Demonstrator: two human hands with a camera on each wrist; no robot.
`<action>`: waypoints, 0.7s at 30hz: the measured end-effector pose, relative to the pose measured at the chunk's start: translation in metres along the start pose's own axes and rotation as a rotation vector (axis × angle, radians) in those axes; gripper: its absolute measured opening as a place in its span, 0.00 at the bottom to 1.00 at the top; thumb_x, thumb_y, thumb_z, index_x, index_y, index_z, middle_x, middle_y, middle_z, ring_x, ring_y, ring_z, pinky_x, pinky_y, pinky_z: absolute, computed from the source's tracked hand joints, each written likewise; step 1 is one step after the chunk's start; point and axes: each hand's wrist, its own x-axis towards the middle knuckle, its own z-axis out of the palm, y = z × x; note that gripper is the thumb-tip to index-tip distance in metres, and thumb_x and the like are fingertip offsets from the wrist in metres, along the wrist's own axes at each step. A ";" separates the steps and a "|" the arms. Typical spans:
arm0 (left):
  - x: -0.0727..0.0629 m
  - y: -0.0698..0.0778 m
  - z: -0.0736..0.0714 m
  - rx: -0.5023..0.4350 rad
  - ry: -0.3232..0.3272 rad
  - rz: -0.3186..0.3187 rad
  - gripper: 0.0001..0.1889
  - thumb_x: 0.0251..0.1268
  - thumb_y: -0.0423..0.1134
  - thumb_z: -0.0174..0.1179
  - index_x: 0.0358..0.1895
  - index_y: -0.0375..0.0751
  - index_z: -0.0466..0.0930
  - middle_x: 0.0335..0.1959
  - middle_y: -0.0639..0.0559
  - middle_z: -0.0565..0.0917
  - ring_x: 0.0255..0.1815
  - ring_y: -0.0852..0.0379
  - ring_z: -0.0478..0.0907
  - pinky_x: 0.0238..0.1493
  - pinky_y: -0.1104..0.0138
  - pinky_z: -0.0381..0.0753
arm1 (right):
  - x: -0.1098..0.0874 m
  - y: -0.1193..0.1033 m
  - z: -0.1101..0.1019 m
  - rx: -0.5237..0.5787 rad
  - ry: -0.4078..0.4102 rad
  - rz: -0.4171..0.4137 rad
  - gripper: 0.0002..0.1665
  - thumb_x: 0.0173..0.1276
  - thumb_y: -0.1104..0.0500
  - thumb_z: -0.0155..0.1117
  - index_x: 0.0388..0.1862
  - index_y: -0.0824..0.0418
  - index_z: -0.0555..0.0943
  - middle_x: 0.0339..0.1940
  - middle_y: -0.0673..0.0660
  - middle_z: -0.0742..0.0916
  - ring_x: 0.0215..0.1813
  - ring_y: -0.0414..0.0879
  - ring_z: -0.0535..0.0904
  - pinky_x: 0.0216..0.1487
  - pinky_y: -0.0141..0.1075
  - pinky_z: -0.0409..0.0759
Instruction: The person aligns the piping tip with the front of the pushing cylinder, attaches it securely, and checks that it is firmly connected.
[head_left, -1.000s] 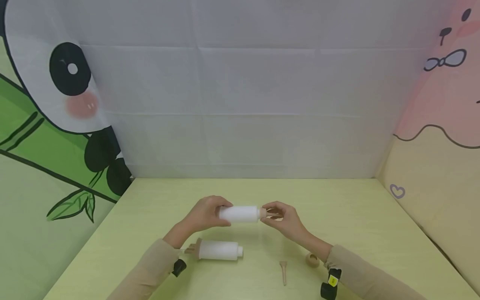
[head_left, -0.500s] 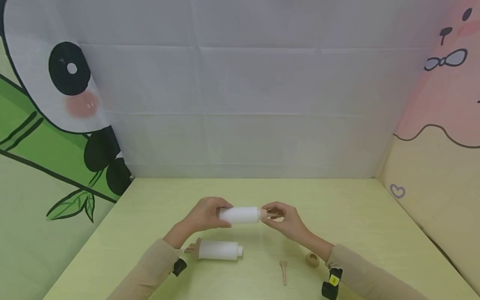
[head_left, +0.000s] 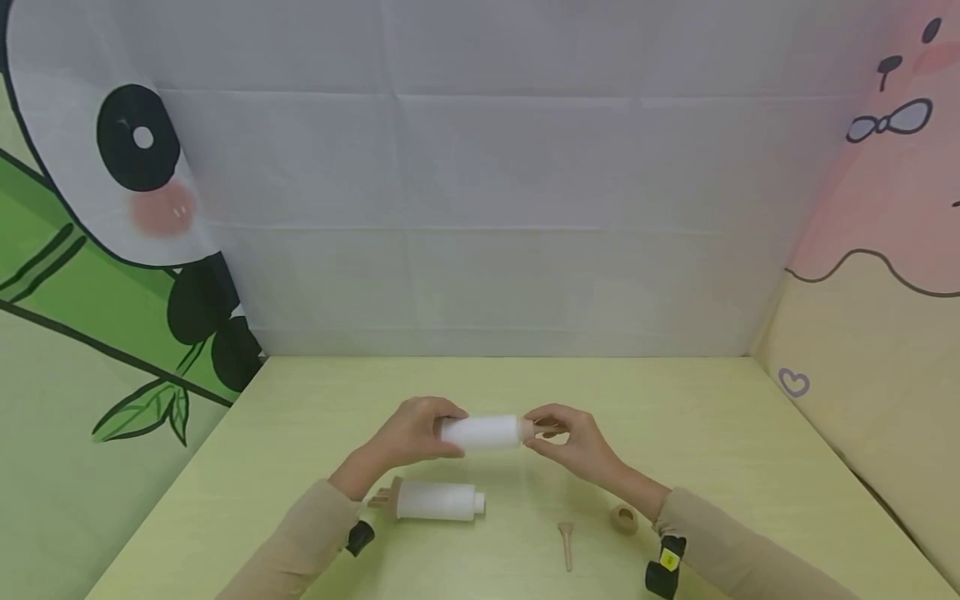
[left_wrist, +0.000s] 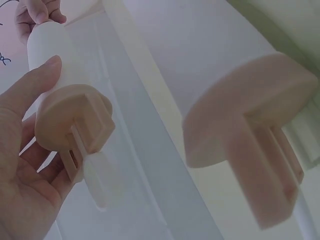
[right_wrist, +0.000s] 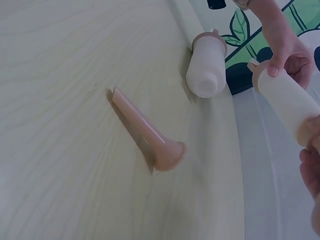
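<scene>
In the head view my left hand [head_left: 416, 431] grips a white cylindrical bottle [head_left: 483, 432] by its left end, holding it level above the table. A beige cap with a slotted bracket [left_wrist: 75, 117] covers that end in the left wrist view. My right hand [head_left: 573, 440] pinches a beige stemmed piece [head_left: 527, 429] against the bottle's narrow right end; the fingers partly hide it. Nearer lies a second white bottle [head_left: 437, 501] on its side, with a similar beige cap [head_left: 396, 497]. A beige funnel-ended stem [right_wrist: 145, 130] lies on the table below my right hand.
A round beige cap with a hole [head_left: 624, 519] lies beside my right wrist on the pale yellow table [head_left: 712, 433]. A grey-white cloth [head_left: 510, 225] stands behind, with printed cartoon panels at both sides. Both wrists wear black cameras.
The held bottle and both hands have sunk very slightly in the head view. Both holds stay the same, and the things on the table have not moved.
</scene>
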 end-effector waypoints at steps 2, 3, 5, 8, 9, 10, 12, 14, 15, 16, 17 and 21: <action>0.000 0.000 0.001 0.021 0.016 0.013 0.23 0.40 0.41 0.73 0.44 0.38 0.81 0.40 0.50 0.82 0.36 0.58 0.78 0.33 0.70 0.77 | 0.000 0.000 -0.001 -0.005 0.001 0.010 0.15 0.53 0.70 0.66 0.42 0.69 0.79 0.40 0.63 0.84 0.40 0.54 0.82 0.40 0.47 0.80; 0.000 0.000 0.001 0.030 0.025 0.021 0.23 0.40 0.41 0.73 0.44 0.38 0.81 0.40 0.49 0.82 0.36 0.57 0.77 0.33 0.70 0.77 | 0.001 0.000 -0.001 -0.008 0.002 0.012 0.15 0.53 0.70 0.67 0.42 0.69 0.79 0.39 0.62 0.84 0.40 0.54 0.82 0.39 0.46 0.80; -0.001 0.001 0.002 0.049 0.041 0.036 0.23 0.39 0.40 0.73 0.44 0.38 0.81 0.40 0.49 0.82 0.36 0.57 0.78 0.33 0.70 0.77 | 0.001 0.000 -0.002 -0.018 0.008 -0.005 0.16 0.53 0.70 0.67 0.42 0.69 0.79 0.40 0.63 0.83 0.40 0.54 0.81 0.39 0.46 0.80; -0.001 0.002 0.001 0.062 0.055 0.051 0.23 0.39 0.40 0.73 0.44 0.38 0.81 0.41 0.49 0.82 0.37 0.56 0.78 0.34 0.70 0.77 | 0.001 0.001 -0.002 -0.028 0.021 -0.063 0.16 0.52 0.71 0.67 0.42 0.70 0.79 0.42 0.65 0.82 0.41 0.55 0.80 0.38 0.47 0.80; -0.001 0.003 0.001 0.063 0.057 0.055 0.23 0.39 0.40 0.73 0.44 0.38 0.81 0.41 0.49 0.82 0.37 0.56 0.78 0.34 0.69 0.78 | 0.002 0.001 -0.002 -0.035 0.026 -0.084 0.17 0.52 0.72 0.67 0.42 0.71 0.78 0.42 0.65 0.81 0.41 0.55 0.80 0.37 0.47 0.80; -0.001 0.003 0.001 0.064 0.059 0.058 0.23 0.39 0.40 0.73 0.44 0.37 0.81 0.41 0.49 0.82 0.38 0.56 0.78 0.34 0.69 0.78 | 0.002 0.001 -0.001 -0.040 0.031 -0.101 0.17 0.52 0.72 0.67 0.43 0.71 0.78 0.42 0.65 0.81 0.41 0.55 0.79 0.37 0.46 0.80; -0.001 0.003 0.001 0.062 0.060 0.060 0.24 0.39 0.40 0.73 0.44 0.37 0.81 0.41 0.48 0.82 0.38 0.55 0.78 0.34 0.69 0.78 | 0.002 0.001 -0.001 -0.044 0.037 -0.113 0.16 0.52 0.72 0.67 0.42 0.70 0.78 0.41 0.64 0.81 0.41 0.54 0.79 0.37 0.46 0.80; -0.002 0.004 0.001 0.060 0.059 0.059 0.24 0.39 0.40 0.73 0.44 0.37 0.81 0.41 0.48 0.82 0.38 0.55 0.78 0.35 0.68 0.78 | 0.002 0.001 -0.002 -0.043 0.037 -0.108 0.15 0.52 0.71 0.67 0.40 0.69 0.78 0.40 0.62 0.82 0.41 0.53 0.79 0.36 0.46 0.80; -0.002 0.003 0.001 0.059 0.058 0.060 0.24 0.39 0.40 0.73 0.44 0.37 0.81 0.41 0.48 0.82 0.38 0.55 0.78 0.35 0.68 0.78 | 0.001 0.001 -0.002 -0.041 0.035 -0.104 0.14 0.52 0.71 0.67 0.40 0.68 0.77 0.39 0.62 0.82 0.41 0.53 0.79 0.37 0.46 0.80; -0.002 0.003 0.001 0.060 0.058 0.059 0.24 0.39 0.40 0.73 0.44 0.37 0.81 0.41 0.48 0.82 0.39 0.55 0.78 0.35 0.68 0.78 | 0.001 0.001 -0.002 -0.037 0.032 -0.101 0.14 0.53 0.71 0.67 0.39 0.68 0.77 0.39 0.61 0.82 0.41 0.53 0.79 0.37 0.47 0.80; -0.002 0.003 0.001 0.060 0.058 0.061 0.24 0.39 0.40 0.73 0.44 0.38 0.81 0.41 0.48 0.82 0.39 0.55 0.78 0.35 0.68 0.78 | 0.001 0.000 -0.002 -0.033 0.028 -0.103 0.14 0.53 0.71 0.67 0.39 0.68 0.77 0.39 0.61 0.82 0.41 0.53 0.79 0.37 0.48 0.80; -0.002 0.003 0.001 0.052 0.068 0.063 0.23 0.40 0.40 0.73 0.44 0.38 0.81 0.41 0.49 0.82 0.38 0.55 0.78 0.35 0.68 0.78 | 0.002 -0.001 -0.004 -0.046 0.011 -0.151 0.15 0.52 0.72 0.67 0.40 0.68 0.76 0.39 0.62 0.82 0.41 0.53 0.79 0.36 0.48 0.80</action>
